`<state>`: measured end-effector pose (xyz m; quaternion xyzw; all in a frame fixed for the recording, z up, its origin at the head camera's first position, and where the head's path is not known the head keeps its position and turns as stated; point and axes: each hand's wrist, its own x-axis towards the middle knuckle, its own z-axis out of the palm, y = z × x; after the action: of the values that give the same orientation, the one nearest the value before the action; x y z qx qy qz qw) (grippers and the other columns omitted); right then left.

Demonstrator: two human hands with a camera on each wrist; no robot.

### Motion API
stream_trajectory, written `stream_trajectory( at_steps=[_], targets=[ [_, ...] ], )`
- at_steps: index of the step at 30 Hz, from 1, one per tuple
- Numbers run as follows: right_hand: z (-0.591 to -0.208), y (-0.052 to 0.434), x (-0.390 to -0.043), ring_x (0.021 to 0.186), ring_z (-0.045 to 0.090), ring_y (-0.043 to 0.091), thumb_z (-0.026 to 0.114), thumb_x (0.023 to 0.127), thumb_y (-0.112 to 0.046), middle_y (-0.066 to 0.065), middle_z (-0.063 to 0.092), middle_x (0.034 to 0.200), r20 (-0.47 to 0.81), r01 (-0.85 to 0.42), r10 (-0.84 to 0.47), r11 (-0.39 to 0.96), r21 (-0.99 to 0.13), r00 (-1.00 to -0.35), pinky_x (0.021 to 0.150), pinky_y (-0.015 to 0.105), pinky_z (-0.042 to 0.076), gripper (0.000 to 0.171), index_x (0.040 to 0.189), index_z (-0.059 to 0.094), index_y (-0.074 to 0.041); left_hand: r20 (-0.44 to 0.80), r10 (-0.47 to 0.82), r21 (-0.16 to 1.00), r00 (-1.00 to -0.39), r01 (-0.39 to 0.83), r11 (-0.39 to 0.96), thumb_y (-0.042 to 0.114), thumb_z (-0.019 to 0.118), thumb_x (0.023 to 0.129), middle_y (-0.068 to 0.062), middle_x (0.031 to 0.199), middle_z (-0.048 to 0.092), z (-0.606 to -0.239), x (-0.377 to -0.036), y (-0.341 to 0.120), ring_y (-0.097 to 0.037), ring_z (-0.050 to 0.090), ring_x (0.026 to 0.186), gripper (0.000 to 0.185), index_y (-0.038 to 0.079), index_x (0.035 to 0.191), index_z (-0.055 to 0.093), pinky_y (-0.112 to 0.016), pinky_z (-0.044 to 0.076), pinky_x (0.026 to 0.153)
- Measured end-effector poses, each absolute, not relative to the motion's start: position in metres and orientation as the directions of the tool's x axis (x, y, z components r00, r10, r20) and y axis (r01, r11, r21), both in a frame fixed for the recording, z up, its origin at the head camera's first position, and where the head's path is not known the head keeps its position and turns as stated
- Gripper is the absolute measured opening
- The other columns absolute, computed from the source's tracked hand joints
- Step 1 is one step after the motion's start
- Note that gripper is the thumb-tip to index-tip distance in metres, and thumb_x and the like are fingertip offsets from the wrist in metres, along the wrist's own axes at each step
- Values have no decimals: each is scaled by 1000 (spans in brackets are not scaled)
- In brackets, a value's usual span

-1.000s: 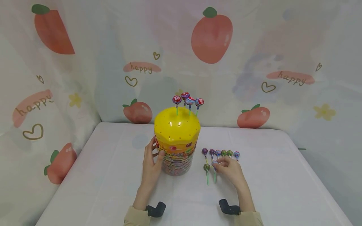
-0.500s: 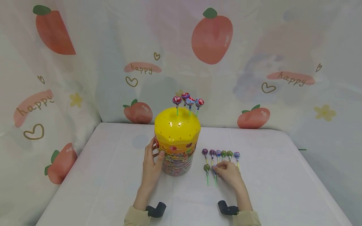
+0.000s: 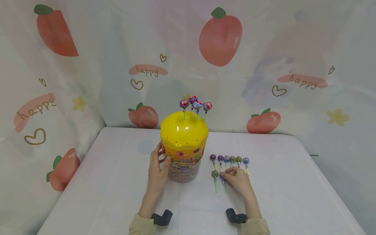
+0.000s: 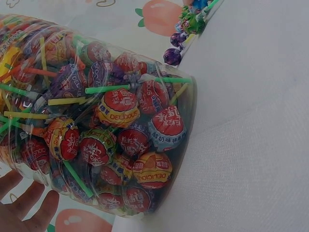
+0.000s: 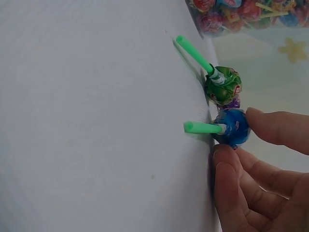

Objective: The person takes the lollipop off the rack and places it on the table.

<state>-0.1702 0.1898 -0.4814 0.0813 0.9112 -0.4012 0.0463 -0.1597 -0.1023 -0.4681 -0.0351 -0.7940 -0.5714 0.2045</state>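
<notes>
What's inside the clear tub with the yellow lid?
The tub is packed with wrapped lollipops in red, purple and orange wrappers on green, yellow and orange sticks. Those deep in the middle are covered by the outer ones. The left hand rests against its side.

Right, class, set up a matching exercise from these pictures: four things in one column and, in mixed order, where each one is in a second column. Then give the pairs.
Things
1. left hand
2. blue lollipop
3. four red and blue lollipops
4. row of six lollipops

Places
A. standing in holes in the yellow lid
B. lying flat on the white table, beyond the right hand
C. resting against the side of the clear lollipop jar
D. between the right hand's thumb and fingers

Pairs: 1-C, 2-D, 3-A, 4-B
</notes>
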Motion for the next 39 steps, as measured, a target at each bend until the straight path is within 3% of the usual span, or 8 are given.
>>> stream_trajectory(
  at_steps=[16,23,30,39],
  targets=[
    [-457,192,-165,65,56,14,66,89,-28,7,66,75,-110,177,140,701,-691,-984,58,25,40,35,108,65,1,385,-171,886,-907,311,345,32,56,96,-6,145,41,-467,-160,-102,-26,46,127,63,25,151,26,-50,48,100],
    [-442,187,-159,69,62,14,64,91,-32,9,69,82,-61,133,127,702,-700,-990,59,24,41,37,111,65,-2,390,-172,882,-905,314,350,31,56,96,-6,145,42,-469,-161,-102,-26,47,127,63,25,151,27,-50,49,99],
    [-428,183,-154,77,69,23,61,94,-32,13,70,90,23,65,114,708,-703,-993,62,24,40,36,113,65,-2,376,-163,891,-912,307,335,33,56,96,-6,145,42,-470,-161,-102,-25,46,128,62,26,151,27,-52,48,100],
    [-411,168,-157,90,68,24,61,94,-28,13,72,97,146,-24,124,677,-736,-981,74,32,50,28,109,67,-6,372,-175,892,-911,300,338,33,56,96,-6,145,42,-470,-161,-102,-25,46,128,62,26,151,27,-49,48,100]
  ],
)
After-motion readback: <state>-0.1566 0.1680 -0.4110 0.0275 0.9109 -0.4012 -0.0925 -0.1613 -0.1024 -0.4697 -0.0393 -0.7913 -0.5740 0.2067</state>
